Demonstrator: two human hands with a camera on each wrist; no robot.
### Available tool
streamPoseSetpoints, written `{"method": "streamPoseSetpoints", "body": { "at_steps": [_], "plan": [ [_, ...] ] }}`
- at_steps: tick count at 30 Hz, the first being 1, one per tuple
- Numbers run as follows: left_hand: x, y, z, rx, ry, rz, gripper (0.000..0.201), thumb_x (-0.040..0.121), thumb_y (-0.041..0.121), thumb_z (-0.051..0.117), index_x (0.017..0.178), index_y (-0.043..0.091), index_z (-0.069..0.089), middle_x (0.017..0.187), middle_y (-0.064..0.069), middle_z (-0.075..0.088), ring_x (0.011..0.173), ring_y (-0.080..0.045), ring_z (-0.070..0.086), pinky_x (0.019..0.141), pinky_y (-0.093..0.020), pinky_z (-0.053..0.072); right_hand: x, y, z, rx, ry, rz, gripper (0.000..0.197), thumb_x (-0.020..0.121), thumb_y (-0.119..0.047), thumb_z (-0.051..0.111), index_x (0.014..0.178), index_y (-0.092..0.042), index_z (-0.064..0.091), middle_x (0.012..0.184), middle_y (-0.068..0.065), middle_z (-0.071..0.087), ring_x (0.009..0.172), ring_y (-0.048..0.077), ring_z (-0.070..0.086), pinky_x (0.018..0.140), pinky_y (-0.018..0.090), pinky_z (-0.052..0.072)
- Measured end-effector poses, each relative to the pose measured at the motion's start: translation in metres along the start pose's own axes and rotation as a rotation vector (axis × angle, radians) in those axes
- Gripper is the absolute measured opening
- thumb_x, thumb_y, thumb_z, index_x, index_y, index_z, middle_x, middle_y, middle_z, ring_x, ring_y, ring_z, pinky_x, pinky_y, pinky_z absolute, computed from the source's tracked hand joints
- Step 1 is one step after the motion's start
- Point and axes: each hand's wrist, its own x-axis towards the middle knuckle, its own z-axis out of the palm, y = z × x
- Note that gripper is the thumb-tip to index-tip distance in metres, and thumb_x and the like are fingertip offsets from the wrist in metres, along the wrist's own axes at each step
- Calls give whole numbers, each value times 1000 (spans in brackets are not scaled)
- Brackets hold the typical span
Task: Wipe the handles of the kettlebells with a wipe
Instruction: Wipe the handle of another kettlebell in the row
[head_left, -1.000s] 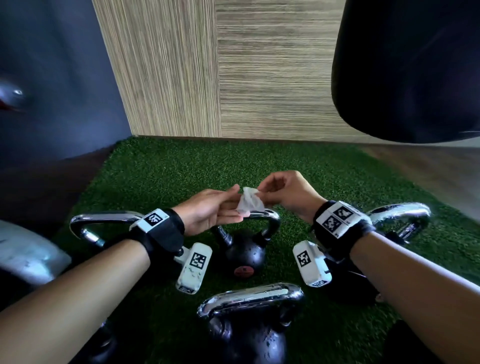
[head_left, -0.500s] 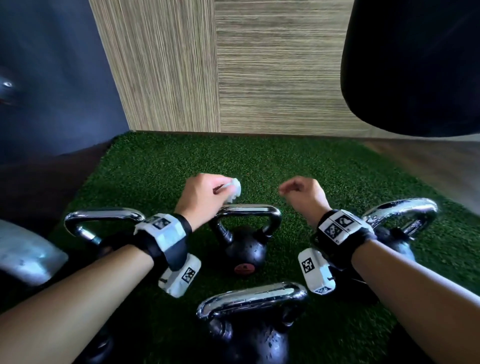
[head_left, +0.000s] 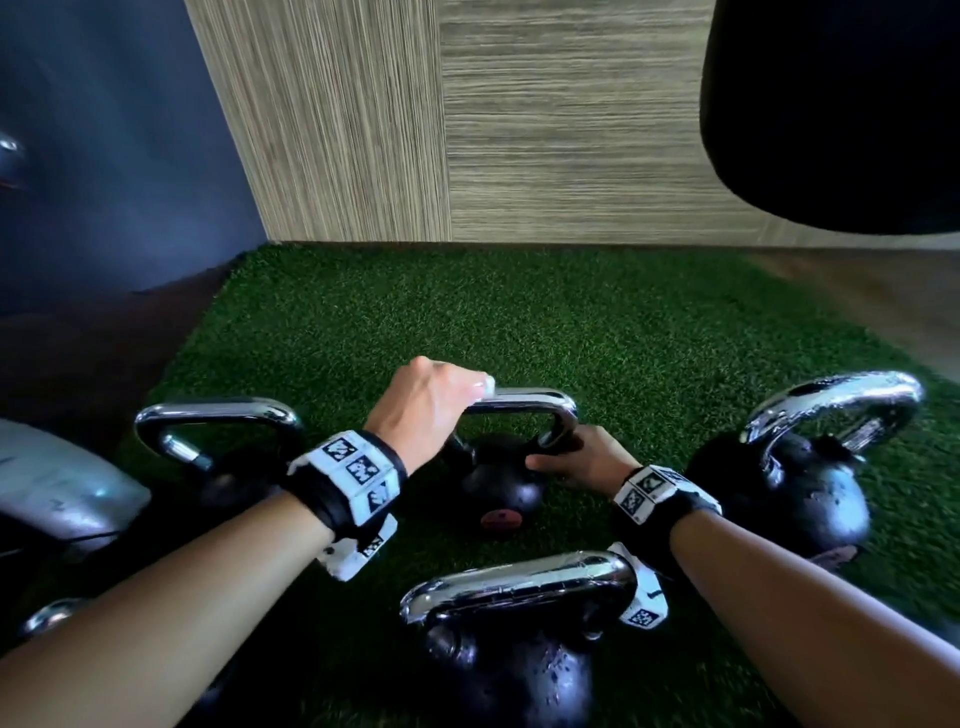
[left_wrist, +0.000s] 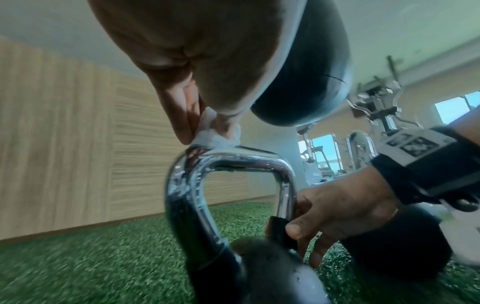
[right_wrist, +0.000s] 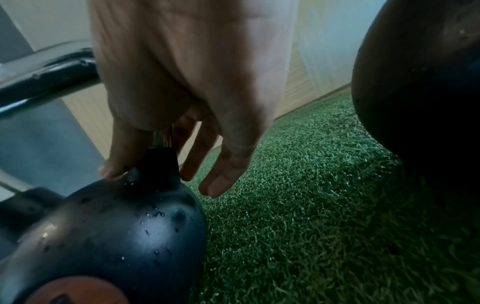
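4 black kettlebells with chrome handles stood whole or nearly whole on the green turf mat, and a sliver of a 5th chrome handle showed at the mat's near-left corner.

The small middle kettlebell, marked with a red disc on its near face, sat around the centre of the mat. The left hand rested on top of its chrome handle at the left bend, fingers curled down and pinching 1 crumpled white wipe against the metal; the wipe touched the top of the bar. The right hand was at the foot of the same handle's right leg: thumb on the near side, fingers reaching past the far side, loosely clasping the black collar where chrome met the ball. From the right wrist view those fingers hung fairly straight beside the ball, so the hold looked light.

A larger kettlebell stood toward the right edge of the mat, another toward the left edge, and the nearest kettlebell at the near edge between the 2 forearms. Water drops speckled the balls. Each wrist wore 1 black strap with white coded tags. A black punching bag hung above the far-right corner.
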Motion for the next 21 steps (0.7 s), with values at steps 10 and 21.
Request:
{"method": "streamPoseSetpoints", "body": {
  "at_steps": [10, 21],
  "plan": [
    [-25, -18, 4, -393, 113, -317, 17, 94, 20, 73, 108, 22, 82, 101, 9, 79, 82, 18, 65, 73, -2, 48, -5, 0, 4, -79, 92, 45, 50, 58, -57, 91, 93, -25, 76, 88, -1, 76, 86, 22, 72, 81, 37, 60],
    [-53, -51, 48, -767, 76, -686, 25, 96, 24, 71, 83, 43, 80, 90, -12, 79, 90, -29, 77, 84, -47, 63, 1, 8, 7, 25, 101, 56, 70, 30, -73, 85, 79, -24, 74, 78, 0, 76, 73, 20, 67, 78, 42, 59]
  ]
}}
